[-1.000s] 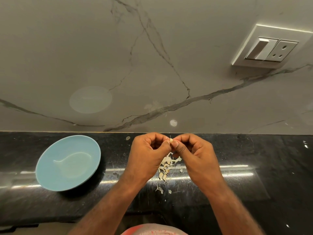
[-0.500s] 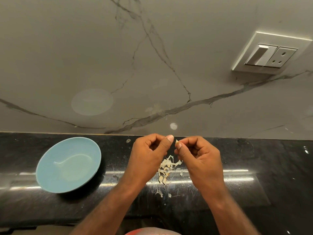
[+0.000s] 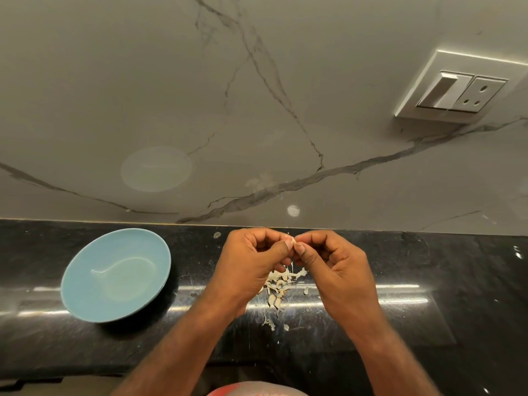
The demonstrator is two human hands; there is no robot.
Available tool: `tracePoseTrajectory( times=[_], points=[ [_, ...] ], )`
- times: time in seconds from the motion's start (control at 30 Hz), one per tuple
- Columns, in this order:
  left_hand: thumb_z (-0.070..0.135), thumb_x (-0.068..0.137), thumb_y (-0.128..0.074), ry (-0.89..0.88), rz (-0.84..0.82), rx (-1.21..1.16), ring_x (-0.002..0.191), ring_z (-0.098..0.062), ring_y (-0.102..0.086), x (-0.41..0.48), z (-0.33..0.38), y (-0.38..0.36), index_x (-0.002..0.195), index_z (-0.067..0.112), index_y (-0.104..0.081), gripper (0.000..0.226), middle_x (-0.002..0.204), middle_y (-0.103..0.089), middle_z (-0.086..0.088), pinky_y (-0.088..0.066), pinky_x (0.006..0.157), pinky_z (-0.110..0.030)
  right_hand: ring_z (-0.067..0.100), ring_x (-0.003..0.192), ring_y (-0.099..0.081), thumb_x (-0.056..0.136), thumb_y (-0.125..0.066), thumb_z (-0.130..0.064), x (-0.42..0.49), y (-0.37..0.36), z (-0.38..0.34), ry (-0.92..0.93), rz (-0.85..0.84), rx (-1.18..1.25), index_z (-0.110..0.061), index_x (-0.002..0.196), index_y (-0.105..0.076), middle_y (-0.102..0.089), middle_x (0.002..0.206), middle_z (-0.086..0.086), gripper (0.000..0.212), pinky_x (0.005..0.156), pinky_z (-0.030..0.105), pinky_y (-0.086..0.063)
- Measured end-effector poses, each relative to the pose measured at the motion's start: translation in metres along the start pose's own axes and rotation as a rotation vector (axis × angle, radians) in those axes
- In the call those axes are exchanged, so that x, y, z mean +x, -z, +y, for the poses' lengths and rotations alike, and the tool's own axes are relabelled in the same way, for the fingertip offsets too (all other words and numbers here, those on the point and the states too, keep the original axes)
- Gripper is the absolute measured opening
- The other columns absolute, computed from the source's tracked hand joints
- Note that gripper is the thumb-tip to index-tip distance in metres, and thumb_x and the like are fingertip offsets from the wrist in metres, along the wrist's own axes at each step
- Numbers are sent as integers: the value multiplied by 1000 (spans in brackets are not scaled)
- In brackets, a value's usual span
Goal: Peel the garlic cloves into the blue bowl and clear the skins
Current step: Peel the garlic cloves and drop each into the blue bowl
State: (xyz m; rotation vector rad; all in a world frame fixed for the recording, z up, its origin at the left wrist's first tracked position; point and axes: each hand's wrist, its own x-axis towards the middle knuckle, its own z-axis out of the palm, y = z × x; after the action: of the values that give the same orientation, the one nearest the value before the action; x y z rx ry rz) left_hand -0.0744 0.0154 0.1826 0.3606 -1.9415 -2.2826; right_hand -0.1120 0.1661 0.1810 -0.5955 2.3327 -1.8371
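- Looked down on a glossy black stone desk (image 3: 428,281), streaked with long light reflections and backed by a grey marble wall with dark veins (image 3: 171,95).
- Noted a white switch-and-socket plate (image 3: 457,90) fixed to that wall at upper right, well apart from the work.
- Noted also a small round white spot (image 3: 293,210) low on the wall, just above the meeting thumbs.
- Spotted one pale fleck (image 3: 217,235) on the desk close to the wall, just left of the left hand (image 3: 251,267).
- Glimpsed a strip of orange-red fabric (image 3: 257,390) at the bottom edge, between the forearms.
- Curled the left hand's fingers inward and pushed its thumb forward, pinching one side of a small pale garlic clove (image 3: 293,240).
- Curled the right hand (image 3: 334,270) likewise, thumb tip against the left thumb tip, pinching the other side of the same clove.
- Saw only a sliver of that clove between the thumb tips, raised above the desk near the wall line and well right of the bowl.
- Partly screened by both hands: a loose heap of pale papery garlic skins (image 3: 278,284) on the desk directly beneath them, with a few scraps scattered toward the front edge.
- Set on the desk to the left, apart from the left hand: a shallow round light-blue bowl (image 3: 85,270).
- Showed only bare glazed blue inside, with a pale sheen across the bottom.
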Motion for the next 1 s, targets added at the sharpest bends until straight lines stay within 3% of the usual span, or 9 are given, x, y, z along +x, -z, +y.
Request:
tracePoseTrajectory(
  times=[0.27,0.47,0.73,1.0],
  points=[
    [10,84,-72,-63,20,20,60,-10,-64,-1,-1,-3,83,8,-75,4,70,-73,-7,-53,58,-18,20,79,-72,92,-65,-7,2,-1,0,-19,29,86,-11,96,-72,-75,84,4,9,73,30,-60],
    [9,87,-69,-65,-42,31,64,-9,-67,-2,0,0,87,12,-76,7,71,-74,-3,-55,62,-19,27,79,-73,92,-64,-7,2,1,2,-41,54,138,-12,95,-72,-74,84,11,10,76,42,-62],
    [11,85,-71,-107,20,63,59,-10,-66,-2,-2,-3,82,11,-75,4,69,-73,-5,-53,58,-17,20,75,-72,92,-64,-3,1,-2,-2,-33,41,124,-12,92,-73,-74,81,6,13,71,29,-60],
    [13,85,-72,-90,102,67,58,-5,-64,-3,-5,-5,82,11,-74,4,68,-72,0,-51,56,-16,20,78,-72,91,-65,-9,0,-7,2,-70,46,189,-12,101,-70,-74,86,6,11,71,28,-58]
  ],
)
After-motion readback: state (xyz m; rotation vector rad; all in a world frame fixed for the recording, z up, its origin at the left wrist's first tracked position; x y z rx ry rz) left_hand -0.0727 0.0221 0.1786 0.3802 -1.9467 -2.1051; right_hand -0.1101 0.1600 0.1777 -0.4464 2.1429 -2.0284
